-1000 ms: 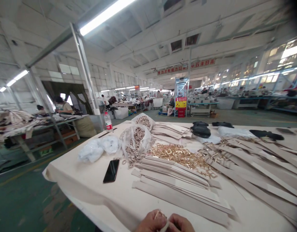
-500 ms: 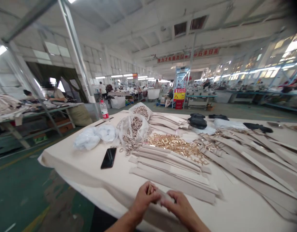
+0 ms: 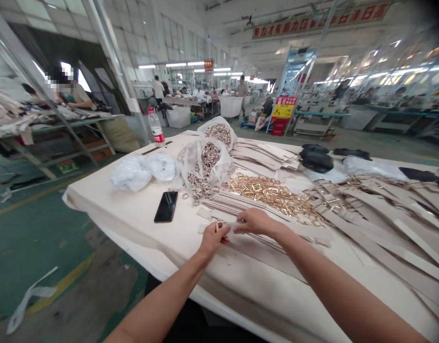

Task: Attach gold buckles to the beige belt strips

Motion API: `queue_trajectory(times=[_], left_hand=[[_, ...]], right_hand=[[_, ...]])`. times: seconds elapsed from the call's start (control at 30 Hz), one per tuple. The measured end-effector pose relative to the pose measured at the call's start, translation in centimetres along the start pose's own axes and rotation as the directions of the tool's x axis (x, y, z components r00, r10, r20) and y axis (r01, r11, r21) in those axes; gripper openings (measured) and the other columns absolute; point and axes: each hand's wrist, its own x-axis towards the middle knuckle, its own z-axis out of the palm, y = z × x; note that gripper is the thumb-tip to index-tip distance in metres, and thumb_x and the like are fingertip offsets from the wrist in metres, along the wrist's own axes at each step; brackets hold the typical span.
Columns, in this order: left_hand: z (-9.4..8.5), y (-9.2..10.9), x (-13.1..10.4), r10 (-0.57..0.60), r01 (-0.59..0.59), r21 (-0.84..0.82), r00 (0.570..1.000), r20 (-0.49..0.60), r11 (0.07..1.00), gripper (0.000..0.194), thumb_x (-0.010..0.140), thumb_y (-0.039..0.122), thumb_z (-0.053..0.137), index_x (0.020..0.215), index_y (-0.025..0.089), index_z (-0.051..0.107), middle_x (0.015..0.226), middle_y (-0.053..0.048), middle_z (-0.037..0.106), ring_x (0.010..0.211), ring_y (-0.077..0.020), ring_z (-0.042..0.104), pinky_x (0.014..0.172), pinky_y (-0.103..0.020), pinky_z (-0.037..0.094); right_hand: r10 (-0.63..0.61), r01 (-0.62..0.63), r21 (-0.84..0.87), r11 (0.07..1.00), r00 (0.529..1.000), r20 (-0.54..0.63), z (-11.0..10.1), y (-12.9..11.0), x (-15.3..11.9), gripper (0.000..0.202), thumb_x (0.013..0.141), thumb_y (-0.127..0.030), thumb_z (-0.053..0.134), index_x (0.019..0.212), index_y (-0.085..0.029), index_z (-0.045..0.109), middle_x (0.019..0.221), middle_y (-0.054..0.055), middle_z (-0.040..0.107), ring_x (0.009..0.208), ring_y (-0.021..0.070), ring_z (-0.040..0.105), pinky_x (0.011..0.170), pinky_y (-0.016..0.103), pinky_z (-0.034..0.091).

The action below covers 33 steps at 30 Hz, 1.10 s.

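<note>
Showing both hands advanced from the near edge of the desk (image 3: 112, 216) to the strip stack (image 3: 234, 201), the view places the work, it seems, at the supply. The left hand (image 3: 212, 237) grips a gold buckle (image 3: 217, 226); the right hand (image 3: 253, 221) appears to pinch a pale strip (image 3: 229, 224) lying between the hands, its long axis running left to right.

the small gold box-shaped metal buckles (image 3: 269, 190) are shining. the long beige leathery-looking strips (image 3: 387, 224) are looking smooth and dull. the flat black glass-faced phone (image 3: 165, 206) is gleaming. the puffy white plastic bag (image 3: 130, 172) is looking crinkly.
</note>
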Motion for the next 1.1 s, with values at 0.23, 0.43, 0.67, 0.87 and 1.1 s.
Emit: queue_trajectory(times=[0.23,0.43,0.67,0.87,1.1], left_hand=[[-1.6,-3.6,1.4,0.031,-0.029,0.131,0.999,-0.009,0.991,0.027,0.077,0.042,0.058,0.088,0.017,0.055,0.057,0.003,0.055,0.045,-0.0107,0.053,0.045,-0.022,0.040],[-0.7,-2.7,0.7,0.031,-0.032,-0.015,0.998,-0.054,0.999,0.020,0.068,0.033,0.066,0.075,0.015,0.060,0.058,-0.004,0.060,0.066,-0.0210,0.058,0.061,-0.031,0.045],[-0.3,-2.8,0.8,-0.045,0.030,-0.253,0.998,-0.051,0.967,0.051,0.080,0.060,0.043,0.086,0.013,0.061,0.074,-0.009,0.066,0.073,-0.0215,0.060,0.062,-0.032,0.047],[-1.8,-3.3,1.4,-0.030,0.033,-0.075,0.998,0.047,0.997,0.036,0.072,0.046,0.064,0.089,0.015,0.056,0.055,0.003,0.056,0.046,-0.0106,0.052,0.048,-0.023,0.042],[-1.5,-1.6,1.5,-0.011,0.010,0.013,0.997,0.080,1.000,0.040,0.074,0.046,0.063,0.097,0.014,0.055,0.070,0.001,0.061,0.048,-0.0081,0.056,0.043,-0.018,0.042]], right_hand=[[-0.092,0.072,-0.149,0.986,0.988,-0.126,4.6,-5.4,11.0,0.028,0.092,-0.032,0.041,0.107,-0.023,0.063,0.108,0.007,0.059,0.100,0.0188,0.056,0.082,0.028,0.040],[-0.082,0.073,-0.127,0.989,0.994,-0.071,7.0,-10.4,19.7,0.035,0.094,-0.021,0.032,0.112,-0.016,0.061,0.113,0.013,0.056,0.104,0.0207,0.055,0.084,0.031,0.042],[-0.075,0.070,-0.065,0.995,0.994,-0.081,6.9,-12.8,24.0,0.032,0.090,-0.012,0.036,0.101,-0.003,0.064,0.109,0.020,0.058,0.099,0.0238,0.058,0.082,0.034,0.043],[-0.034,0.119,0.309,0.944,0.963,-0.268,4.4,-8.2,13.9,0.032,0.091,-0.036,0.043,0.102,-0.013,0.063,0.099,0.006,0.064,0.092,0.0151,0.056,0.083,0.026,0.042],[0.518,0.002,0.952,0.307,0.838,-0.169,8.1,-2.2,-4.7,0.033,0.067,-0.045,0.070,0.078,-0.014,0.068,0.068,0.000,0.061,0.056,0.0087,0.046,0.051,0.022,0.038]])
